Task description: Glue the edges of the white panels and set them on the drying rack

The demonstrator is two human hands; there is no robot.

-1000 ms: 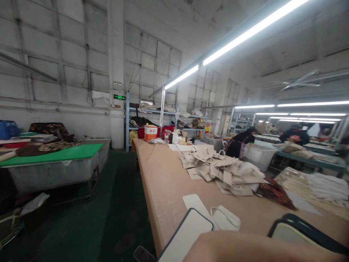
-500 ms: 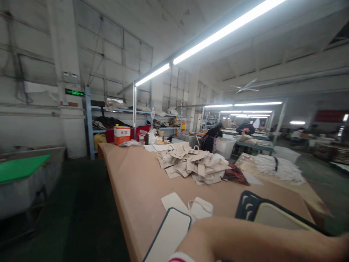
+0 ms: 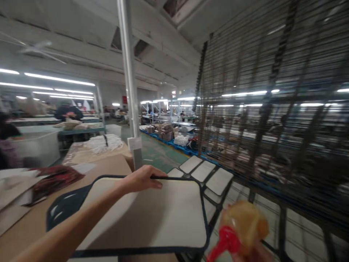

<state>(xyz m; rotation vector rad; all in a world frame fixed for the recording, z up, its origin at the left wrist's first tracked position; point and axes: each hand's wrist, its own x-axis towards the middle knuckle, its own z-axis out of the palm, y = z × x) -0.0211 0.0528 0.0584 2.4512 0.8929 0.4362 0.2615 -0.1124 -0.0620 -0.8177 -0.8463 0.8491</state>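
My left hand [image 3: 144, 178] reaches across a cream panel [image 3: 169, 214] with rounded corners and a dark border. Its fingers are closed over the panel's far edge. Beneath the panel's left end, a dark blue sheet [image 3: 64, 205] with pale curved marks sticks out over the brown table [image 3: 109, 167]. At the lower right, my right hand [image 3: 257, 251] is closed around a blurred amber-yellow, bottle-like thing [image 3: 244, 218] with a red spout [image 3: 225, 238]. Motion blur and the frame's bottom edge partly hide that hand.
Cream panels lie in rows on a dark rack [image 3: 251, 196] to the right. A tall wire mesh frame [image 3: 261, 91] rises behind it. A metal post [image 3: 128, 72] stands beyond the table. Beige pieces [image 3: 16, 189] and a dark red bundle [image 3: 54, 182] lie at left; people are farther back.
The view has swung far to the right, bringing the mesh frame and rack into sight. My left hand now grips the cream panel's edge, and my right hand has appeared with the amber-yellow thing.
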